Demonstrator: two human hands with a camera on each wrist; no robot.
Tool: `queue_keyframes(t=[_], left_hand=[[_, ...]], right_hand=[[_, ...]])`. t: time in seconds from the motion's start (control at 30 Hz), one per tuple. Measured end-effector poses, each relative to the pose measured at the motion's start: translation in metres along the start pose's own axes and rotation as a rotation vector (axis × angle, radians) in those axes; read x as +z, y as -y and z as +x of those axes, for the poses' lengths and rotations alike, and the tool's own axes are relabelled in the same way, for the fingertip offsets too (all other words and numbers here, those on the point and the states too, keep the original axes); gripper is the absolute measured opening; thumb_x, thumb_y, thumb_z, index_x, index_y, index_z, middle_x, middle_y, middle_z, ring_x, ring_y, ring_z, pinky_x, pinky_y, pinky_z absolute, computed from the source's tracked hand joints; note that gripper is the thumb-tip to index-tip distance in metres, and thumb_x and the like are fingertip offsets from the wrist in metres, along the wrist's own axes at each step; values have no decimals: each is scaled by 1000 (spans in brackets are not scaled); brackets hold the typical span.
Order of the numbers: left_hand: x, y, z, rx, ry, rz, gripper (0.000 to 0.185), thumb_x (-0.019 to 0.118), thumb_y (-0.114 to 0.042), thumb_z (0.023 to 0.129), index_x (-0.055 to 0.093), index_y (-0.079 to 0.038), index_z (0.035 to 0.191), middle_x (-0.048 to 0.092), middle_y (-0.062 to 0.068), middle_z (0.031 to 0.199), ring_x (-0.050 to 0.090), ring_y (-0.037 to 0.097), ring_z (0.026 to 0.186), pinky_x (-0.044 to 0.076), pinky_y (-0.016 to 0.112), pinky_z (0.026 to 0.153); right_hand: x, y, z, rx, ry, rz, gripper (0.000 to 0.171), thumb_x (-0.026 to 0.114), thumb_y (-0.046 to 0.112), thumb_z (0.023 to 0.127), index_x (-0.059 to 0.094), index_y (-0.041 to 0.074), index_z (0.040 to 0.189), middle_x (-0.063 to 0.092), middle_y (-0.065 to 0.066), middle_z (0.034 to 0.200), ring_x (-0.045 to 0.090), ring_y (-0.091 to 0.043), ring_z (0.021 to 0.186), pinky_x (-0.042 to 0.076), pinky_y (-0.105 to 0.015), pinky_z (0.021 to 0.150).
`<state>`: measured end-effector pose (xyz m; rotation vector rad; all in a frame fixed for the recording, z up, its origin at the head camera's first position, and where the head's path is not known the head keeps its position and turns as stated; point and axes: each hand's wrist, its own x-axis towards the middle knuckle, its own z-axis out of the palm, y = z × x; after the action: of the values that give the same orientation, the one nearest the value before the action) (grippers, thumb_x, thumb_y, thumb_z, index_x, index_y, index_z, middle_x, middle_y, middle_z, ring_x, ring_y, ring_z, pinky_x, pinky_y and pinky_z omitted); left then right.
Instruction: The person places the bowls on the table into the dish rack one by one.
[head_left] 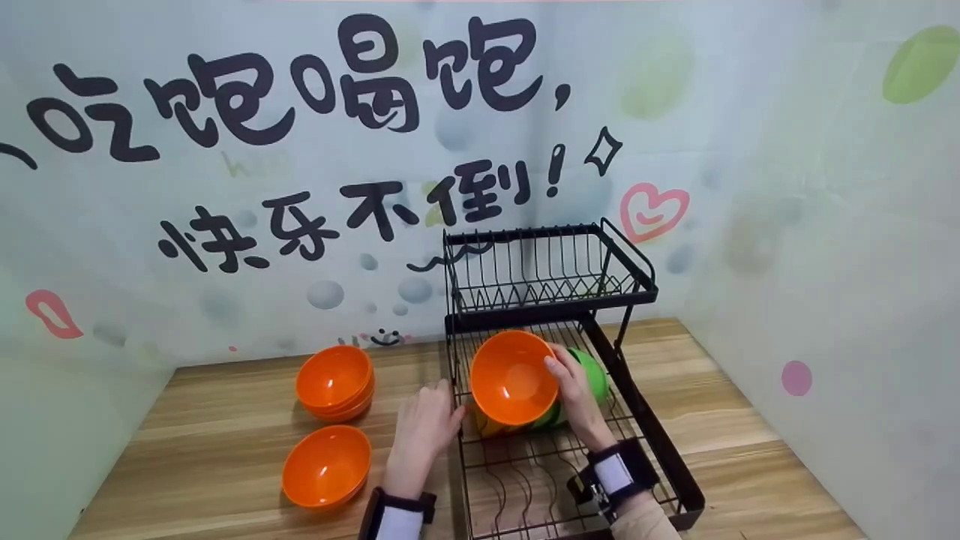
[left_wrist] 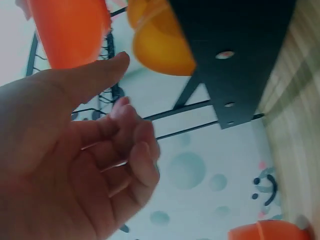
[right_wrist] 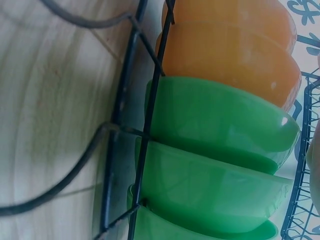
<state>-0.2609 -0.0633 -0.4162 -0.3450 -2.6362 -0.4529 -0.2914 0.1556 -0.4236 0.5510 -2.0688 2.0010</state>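
An orange bowl is held up over the lower tier of a black dish rack, its inside towards the head camera. My right hand grips its right rim, thumb on the inside. Beside the rack's left edge, my left hand holds nothing; the left wrist view shows its fingers loosely bent and the thumb stretched out. Behind the held bowl, green bowls and orange bowls stand on edge in a row on the rack, mostly hidden from the head view.
On the wooden table left of the rack sit stacked orange bowls and, nearer, another orange bowl. The rack's raised upper tier stands at the back. A printed backdrop closes off the rear and sides.
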Motion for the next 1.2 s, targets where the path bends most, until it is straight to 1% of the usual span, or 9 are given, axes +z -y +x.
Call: queue_keyframes(t=[0.1, 0.23, 0.33, 0.53, 0.73, 0.83, 1.0, 1.07, 1.2], left_hand=[[4, 2, -1, -35, 75, -20, 23, 72, -20, 79, 61, 0, 78, 64, 16, 71, 61, 28, 58, 45, 36, 48], [7, 3, -2, -79, 186, -58, 17, 70, -16, 80, 65, 0, 76, 68, 18, 83, 64, 30, 66, 50, 41, 53], [8, 3, -2, -85, 226, -49, 14, 68, -12, 80, 66, 0, 74, 69, 18, 84, 65, 31, 66, 51, 44, 56], [9, 3, -3, -88, 208, -38, 10, 67, -9, 77, 67, 1, 78, 67, 19, 81, 65, 34, 66, 52, 44, 56], [9, 1, -4, -85, 171, -25, 8, 68, -7, 75, 66, -1, 80, 68, 19, 80, 66, 34, 66, 52, 44, 55], [9, 0, -5, -82, 177, -49, 5, 66, -4, 75, 65, -2, 80, 68, 19, 79, 66, 34, 67, 52, 44, 54], [9, -2, -5, -84, 220, -98, 5, 65, -3, 76, 64, -3, 81, 68, 19, 80, 66, 34, 69, 51, 43, 55], [9, -2, -4, -88, 228, -103, 4, 66, -4, 77, 64, -3, 82, 68, 19, 79, 66, 33, 69, 52, 43, 55], [7, -1, -3, -87, 221, -97, 7, 67, -7, 79, 64, -2, 82, 68, 18, 79, 66, 33, 68, 52, 42, 56]], right_hand=[[1, 0, 1, -7, 0, -51, 40, 42, 22, 95, 52, -2, 126, 58, -25, 119, 61, -16, 95, 54, -32, 77], [3, 1, 1, -17, 3, -92, 37, 43, 19, 95, 54, -1, 124, 60, -24, 117, 61, -13, 94, 54, -30, 77], [4, 1, 2, -27, 8, -116, 36, 44, 18, 95, 55, -2, 123, 61, -24, 116, 61, -12, 94, 53, -29, 78], [6, 1, 3, -15, 16, -138, 34, 47, 16, 94, 55, -1, 122, 62, -24, 112, 61, -17, 93, 53, -28, 77], [7, 3, 3, -23, 39, -205, 32, 50, 18, 94, 57, 6, 122, 64, -20, 100, 60, -18, 87, 52, -28, 73], [6, 5, 0, -34, 59, -249, 31, 52, 17, 93, 58, 8, 122, 65, -18, 96, 59, -17, 83, 51, -26, 70], [3, 11, -8, -35, 104, -332, 33, 55, 17, 92, 56, 10, 124, 65, -15, 90, 61, -17, 78, 51, -25, 65], [4, 21, -10, -26, 124, -379, 35, 56, 17, 92, 56, 8, 125, 66, -14, 89, 62, -17, 77, 52, -25, 64], [3, 28, -7, -28, 137, -467, 36, 60, 24, 90, 57, 9, 123, 65, -10, 84, 60, -13, 69, 51, -23, 57]])
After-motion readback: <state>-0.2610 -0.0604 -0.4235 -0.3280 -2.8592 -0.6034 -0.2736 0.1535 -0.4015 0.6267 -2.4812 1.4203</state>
